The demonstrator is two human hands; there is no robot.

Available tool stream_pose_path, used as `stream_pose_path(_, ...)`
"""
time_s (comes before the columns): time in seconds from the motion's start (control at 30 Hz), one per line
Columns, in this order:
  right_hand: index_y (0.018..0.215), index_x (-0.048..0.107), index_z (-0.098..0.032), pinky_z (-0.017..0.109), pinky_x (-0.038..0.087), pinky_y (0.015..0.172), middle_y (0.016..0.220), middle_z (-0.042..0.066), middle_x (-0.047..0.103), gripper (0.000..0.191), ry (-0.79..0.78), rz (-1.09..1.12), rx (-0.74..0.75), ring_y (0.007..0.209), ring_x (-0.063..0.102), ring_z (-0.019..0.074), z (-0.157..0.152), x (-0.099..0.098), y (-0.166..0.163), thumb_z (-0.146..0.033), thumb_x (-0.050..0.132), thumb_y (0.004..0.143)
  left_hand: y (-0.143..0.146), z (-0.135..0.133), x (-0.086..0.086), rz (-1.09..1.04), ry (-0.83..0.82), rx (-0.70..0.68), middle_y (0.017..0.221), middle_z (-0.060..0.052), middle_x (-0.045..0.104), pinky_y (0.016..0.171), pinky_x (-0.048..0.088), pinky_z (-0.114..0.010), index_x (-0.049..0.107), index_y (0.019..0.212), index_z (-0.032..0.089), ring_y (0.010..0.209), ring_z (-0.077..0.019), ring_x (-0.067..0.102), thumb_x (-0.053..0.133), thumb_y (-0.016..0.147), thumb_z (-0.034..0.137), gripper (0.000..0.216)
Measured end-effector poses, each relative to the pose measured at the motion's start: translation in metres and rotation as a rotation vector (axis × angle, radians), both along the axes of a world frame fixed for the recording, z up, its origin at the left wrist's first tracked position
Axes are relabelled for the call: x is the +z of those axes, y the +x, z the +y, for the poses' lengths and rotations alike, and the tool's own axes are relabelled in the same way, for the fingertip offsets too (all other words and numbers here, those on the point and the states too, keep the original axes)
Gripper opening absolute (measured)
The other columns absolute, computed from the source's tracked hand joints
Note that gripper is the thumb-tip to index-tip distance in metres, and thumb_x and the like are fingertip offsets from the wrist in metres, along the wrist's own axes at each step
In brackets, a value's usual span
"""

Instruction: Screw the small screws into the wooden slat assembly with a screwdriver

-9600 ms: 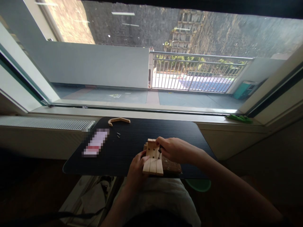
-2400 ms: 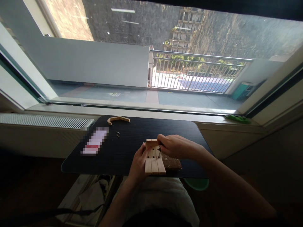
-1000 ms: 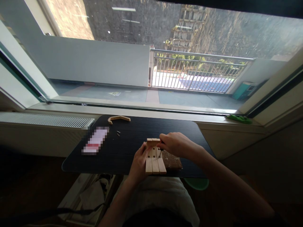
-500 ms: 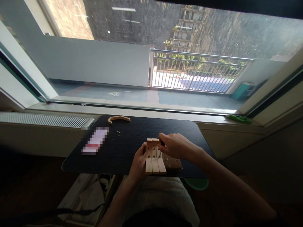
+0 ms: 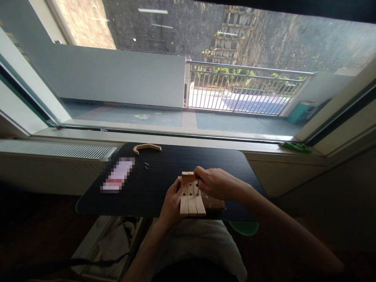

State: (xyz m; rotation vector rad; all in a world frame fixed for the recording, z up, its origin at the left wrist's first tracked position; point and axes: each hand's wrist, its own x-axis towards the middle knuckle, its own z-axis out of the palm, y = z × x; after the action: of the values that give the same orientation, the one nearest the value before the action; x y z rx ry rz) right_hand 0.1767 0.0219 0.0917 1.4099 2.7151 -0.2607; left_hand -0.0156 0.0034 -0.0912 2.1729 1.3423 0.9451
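A small assembly of pale wooden slats (image 5: 190, 197) with dark holes lies near the front edge of a black table (image 5: 164, 168), partly on a brown cork-like pad (image 5: 214, 204). My left hand (image 5: 171, 202) grips the slats' left side, fingers curled against the wood. Over the far right end of the slats, my right hand (image 5: 216, 182) is closed around a small dark tool whose tip touches the wood; most of the tool is hidden in the fist.
A curved wooden piece (image 5: 147, 147) lies at the table's back edge. Two small screws (image 5: 146, 165) and a blurred pink-white packet (image 5: 117, 179) lie left of centre. A radiator (image 5: 55, 150) and window sill run behind; a green object (image 5: 296, 147) rests on the sill.
Over the last second my right hand dipped slightly toward the slats' far end. The slats lie a little flatter and more squared than 9.6 s ago. Left hand keeps its hold.
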Motion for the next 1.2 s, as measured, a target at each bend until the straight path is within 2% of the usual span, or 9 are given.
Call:
stream_pose_path(0.17, 0.107, 0.051, -0.019, 0.032, 0.021, 0.056, 0.082, 0.005, 0.07, 0.019, -0.002, 0.007, -0.014, 0.064, 0.059, 0.0184, 0.0006, -0.0008, -0.0008, -0.032, 0.038, 0.101, 0.0, 0.0006, -0.0012, -0.018, 0.003, 0.0, 0.159, -0.019, 0.038, 0.117, 0.035, -0.051, 0.057, 0.14, 0.014, 0.148, -0.0366, 0.033, 0.063, 0.085, 0.033, 0.059)
stream_pose_path(0.33, 0.106, 0.05, -0.019, 0.031, 0.021, 0.055, 0.082, 0.005, 0.07, 0.016, -0.001, 0.007, -0.013, 0.064, 0.058, 0.0181, 0.0005, -0.0007, -0.0008, -0.031, 0.04, 0.1, -0.0007, 0.0004, -0.0017, -0.017, 0.01, -0.006, 0.161, -0.02, 0.033, 0.116, 0.036, -0.053, 0.055, 0.142, 0.015, 0.148, -0.0384, 0.032, 0.066, 0.083, 0.033, 0.062)
stream_pose_path(0.77, 0.103, 0.049, -0.019, 0.029, 0.021, 0.053, 0.079, 0.005, 0.067, 0.014, -0.046, 0.053, -0.028, 0.061, 0.051, 0.0151, 0.0011, -0.0012, 0.004, -0.03, 0.042, 0.102, -0.0018, 0.0006, -0.0059, -0.047, 0.027, -0.024, 0.161, -0.017, 0.034, 0.116, 0.035, -0.055, 0.053, 0.143, 0.02, 0.147, -0.0394, 0.034, 0.071, 0.077, 0.032, 0.069)
stream_pose_path(1.2, 0.103, 0.051, -0.02, 0.03, 0.021, 0.054, 0.081, 0.005, 0.068, 0.015, -0.045, -0.019, -0.032, 0.065, 0.057, 0.0158, 0.0003, 0.0055, 0.0045, -0.032, 0.043, 0.103, -0.0024, 0.0006, -0.0056, -0.044, 0.004, -0.027, 0.162, -0.017, 0.032, 0.117, 0.033, -0.056, 0.052, 0.145, 0.02, 0.148, -0.0387, 0.032, 0.067, 0.082, 0.03, 0.066)
